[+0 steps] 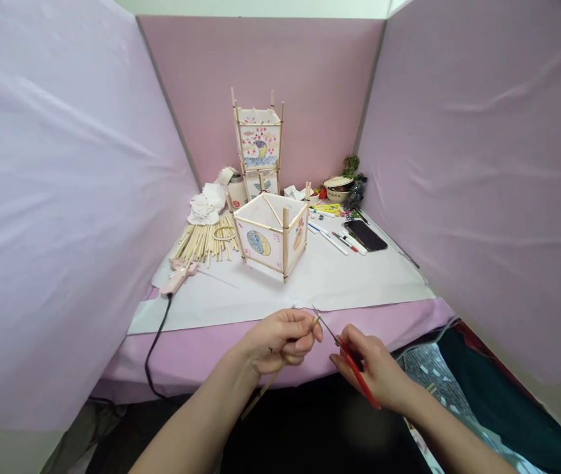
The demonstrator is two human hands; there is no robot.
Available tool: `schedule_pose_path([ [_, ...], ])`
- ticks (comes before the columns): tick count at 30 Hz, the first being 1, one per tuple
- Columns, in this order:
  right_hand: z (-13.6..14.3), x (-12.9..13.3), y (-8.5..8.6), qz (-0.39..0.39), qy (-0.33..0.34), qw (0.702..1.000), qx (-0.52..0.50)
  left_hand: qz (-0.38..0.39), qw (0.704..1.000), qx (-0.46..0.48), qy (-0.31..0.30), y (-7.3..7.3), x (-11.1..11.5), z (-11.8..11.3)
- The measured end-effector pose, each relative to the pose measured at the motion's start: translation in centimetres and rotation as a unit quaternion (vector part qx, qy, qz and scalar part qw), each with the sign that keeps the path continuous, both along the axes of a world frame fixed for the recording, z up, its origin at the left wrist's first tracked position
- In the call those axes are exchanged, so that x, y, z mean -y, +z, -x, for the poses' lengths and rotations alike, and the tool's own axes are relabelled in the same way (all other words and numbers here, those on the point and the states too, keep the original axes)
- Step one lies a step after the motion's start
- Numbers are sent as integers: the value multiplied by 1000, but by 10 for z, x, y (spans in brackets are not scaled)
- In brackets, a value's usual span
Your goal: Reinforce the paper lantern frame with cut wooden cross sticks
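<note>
My left hand (pixel 280 339) is closed around a thin wooden stick (pixel 259 397), whose short end pokes out past the thumb and finger. In my right hand (pixel 376 365) are red-handled scissors (pixel 359 378), their blades reaching to the stick's tip. Whether the blades touch the wood I cannot tell. Beyond both hands, on the white sheet, stands a lantern frame of sticks with paper walls (pixel 261 243), drawn with a blue and yellow round figure. A taller paper lantern (pixel 261 141) with a moon picture rises behind it.
To the left lie a heap of wooden sticks (pixel 201 242), a pink glue gun (pixel 176 280) with a black cord, and crumpled white tissue (pixel 206 204). On the right are a black phone (pixel 365 235), several pens (pixel 327 238) and a bowl (pixel 338 191). Pale cloth walls enclose three sides.
</note>
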State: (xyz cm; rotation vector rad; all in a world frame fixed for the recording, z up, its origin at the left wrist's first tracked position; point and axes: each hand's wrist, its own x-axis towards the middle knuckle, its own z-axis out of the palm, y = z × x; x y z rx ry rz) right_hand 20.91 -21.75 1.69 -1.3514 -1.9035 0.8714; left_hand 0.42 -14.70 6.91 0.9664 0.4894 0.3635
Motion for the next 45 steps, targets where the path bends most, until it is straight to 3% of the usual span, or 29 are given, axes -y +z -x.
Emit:
schedule_pose_path([
  [3, -3, 0, 0, -1, 3, 1000, 0, 21, 1000, 3, -16, -1, 0, -1],
  [5, -2, 0, 1, 12, -10, 1000, 1, -87, 993, -61, 55, 0, 4, -5],
  [6, -1, 1, 1, 21, -19, 1000, -1, -174, 973, -113, 105, 0, 6, -7],
  [7, 2, 1, 2, 33, -27, 999, -4, -273, 933, -170, 159, 0, 9, -9],
  [9, 7, 2, 2, 53, -42, 998, -9, -460, 810, -274, 240, -5, 15, -15],
  [11, 12, 2, 2, 65, -57, 996, -9, -582, 691, -336, 265, -13, 20, -19],
  [12, 14, 2, 2, 68, -62, 996, -6, -615, 654, -354, 264, -18, 22, -21],
  [14, 16, 2, 1, 69, -68, 995, 2, -635, 632, -364, 254, -25, 23, -24],
  [16, 15, 2, 2, 65, -67, 996, 16, -602, 678, -343, 246, -26, 21, -24],
  [18, 12, 2, 4, 59, -59, 996, 33, -511, 776, -294, 226, -22, 18, -22],
  [21, 4, 1, 11, 43, -29, 998, 46, -261, 936, -175, 157, -14, 13, -16],
  [23, -2, 0, 14, 26, 4, 999, 44, -73, 991, -82, 77, -11, 11, -11],
  [25, -8, -3, 15, 8, 49, 998, 35, 62, 998, -8, -8, -11, 10, -7],
  [28, -12, -8, 13, -3, 88, 996, 13, 123, 990, 36, -58, -10, 10, -5],
  [30, -11, -11, 11, 3, 69, 998, 4, 76, 997, 16, -4, -9, 10, -7],
  [32, -6, -14, 10, 10, 34, 999, 2, -47, 992, -48, 103, -7, 11, -10],
  [34, 0, -15, 11, 7, -2, 1000, 2, -220, 940, -136, 221, -5, 13, -13],
  [37, 8, -15, 14, 3, -30, 1000, 0, -456, 798, -243, 310, -5, 18, -15],
  [41, 14, -12, 19, 15, -43, 999, 5, -641, 635, -312, 298, -10, 21, -14],
  [45, 17, -11, 22, 24, -55, 997, 38, -730, 518, -370, 250, -21, 22, -17],
])
